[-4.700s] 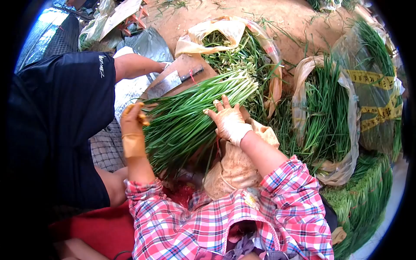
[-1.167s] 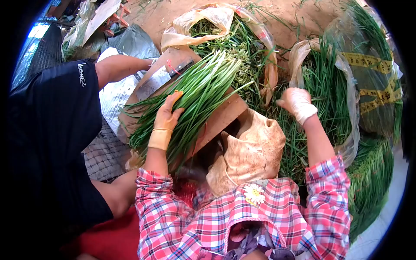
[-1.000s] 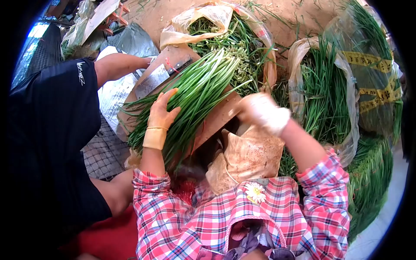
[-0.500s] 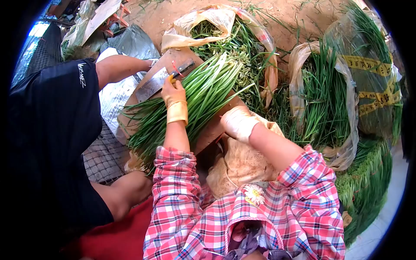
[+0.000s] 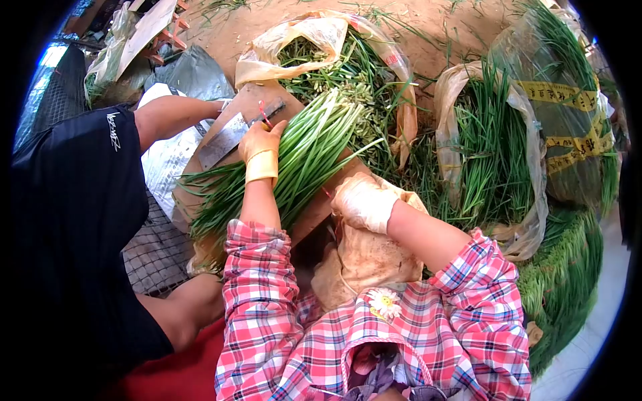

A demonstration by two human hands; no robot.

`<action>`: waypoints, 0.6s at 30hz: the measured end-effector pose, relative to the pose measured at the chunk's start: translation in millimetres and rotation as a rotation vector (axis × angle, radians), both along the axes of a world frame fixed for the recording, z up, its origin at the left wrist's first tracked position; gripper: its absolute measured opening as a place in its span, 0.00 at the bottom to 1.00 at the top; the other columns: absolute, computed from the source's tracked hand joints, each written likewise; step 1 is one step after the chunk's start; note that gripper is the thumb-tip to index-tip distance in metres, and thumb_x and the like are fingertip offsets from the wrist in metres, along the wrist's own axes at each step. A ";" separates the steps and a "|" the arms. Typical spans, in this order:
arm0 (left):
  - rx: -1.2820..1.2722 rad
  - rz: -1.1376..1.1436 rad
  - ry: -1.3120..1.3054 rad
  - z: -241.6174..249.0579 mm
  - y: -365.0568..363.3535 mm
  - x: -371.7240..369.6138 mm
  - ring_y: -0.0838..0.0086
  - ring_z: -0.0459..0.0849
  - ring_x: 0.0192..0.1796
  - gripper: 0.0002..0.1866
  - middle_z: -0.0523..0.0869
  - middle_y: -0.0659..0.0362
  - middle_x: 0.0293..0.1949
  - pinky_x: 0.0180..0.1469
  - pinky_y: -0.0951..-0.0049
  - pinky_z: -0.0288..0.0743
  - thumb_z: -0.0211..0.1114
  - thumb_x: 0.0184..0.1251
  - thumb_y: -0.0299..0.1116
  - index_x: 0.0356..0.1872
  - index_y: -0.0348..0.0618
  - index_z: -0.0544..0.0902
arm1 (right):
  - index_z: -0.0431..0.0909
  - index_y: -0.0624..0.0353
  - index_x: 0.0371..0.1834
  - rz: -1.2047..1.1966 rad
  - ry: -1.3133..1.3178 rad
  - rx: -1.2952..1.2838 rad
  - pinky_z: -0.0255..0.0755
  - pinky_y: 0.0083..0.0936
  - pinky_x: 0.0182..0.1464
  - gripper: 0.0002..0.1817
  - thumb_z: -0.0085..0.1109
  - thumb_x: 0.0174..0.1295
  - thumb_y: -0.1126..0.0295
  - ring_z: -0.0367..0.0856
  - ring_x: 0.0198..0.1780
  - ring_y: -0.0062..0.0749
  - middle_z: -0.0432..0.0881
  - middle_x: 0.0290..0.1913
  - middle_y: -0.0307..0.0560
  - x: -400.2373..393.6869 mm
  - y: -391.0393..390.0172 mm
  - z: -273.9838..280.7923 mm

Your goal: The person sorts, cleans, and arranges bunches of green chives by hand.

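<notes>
The chives [image 5: 294,160] lie in a loose bundle across the board [image 5: 257,107], tips toward the bags. The cleaver [image 5: 227,134] rests on the board just beside them. The left hand [image 5: 261,142] reaches over the chives, fingers at the cleaver's handle; whether it grips is unclear. A careless grab could meet the blade or scatter stalks. The right hand [image 5: 364,200] curls loosely at the board's edge, wrist bent, holding nothing visible.
</notes>
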State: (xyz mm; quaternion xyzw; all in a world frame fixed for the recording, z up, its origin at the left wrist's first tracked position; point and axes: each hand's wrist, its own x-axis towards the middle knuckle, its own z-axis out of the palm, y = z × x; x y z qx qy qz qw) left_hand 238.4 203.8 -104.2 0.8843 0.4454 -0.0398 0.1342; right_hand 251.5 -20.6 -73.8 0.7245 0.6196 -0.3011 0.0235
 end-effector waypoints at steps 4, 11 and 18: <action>0.042 -0.013 -0.083 -21.0 7.1 1.8 0.55 0.84 0.40 0.18 0.85 0.49 0.34 0.45 0.59 0.75 0.64 0.54 0.51 0.32 0.46 0.83 | 0.85 0.56 0.33 -0.038 -0.040 0.010 0.75 0.34 0.34 0.10 0.57 0.49 0.68 0.84 0.38 0.40 0.85 0.34 0.48 -3.9 0.9 -0.9; 0.045 -0.099 -0.339 -31.4 5.3 -11.0 0.58 0.83 0.32 0.12 0.84 0.51 0.28 0.39 0.62 0.75 0.63 0.55 0.42 0.31 0.44 0.82 | 0.85 0.56 0.32 -0.166 0.045 -0.077 0.76 0.35 0.35 0.10 0.59 0.47 0.67 0.84 0.37 0.42 0.85 0.34 0.49 8.2 0.6 -10.4; -0.070 -0.174 -0.514 -81.1 37.8 -27.1 0.70 0.80 0.26 0.13 0.84 0.56 0.25 0.35 0.70 0.74 0.68 0.53 0.42 0.30 0.42 0.81 | 0.85 0.50 0.31 -0.190 0.146 0.280 0.73 0.38 0.42 0.13 0.61 0.42 0.60 0.80 0.38 0.43 0.82 0.31 0.47 20.1 -6.4 -23.3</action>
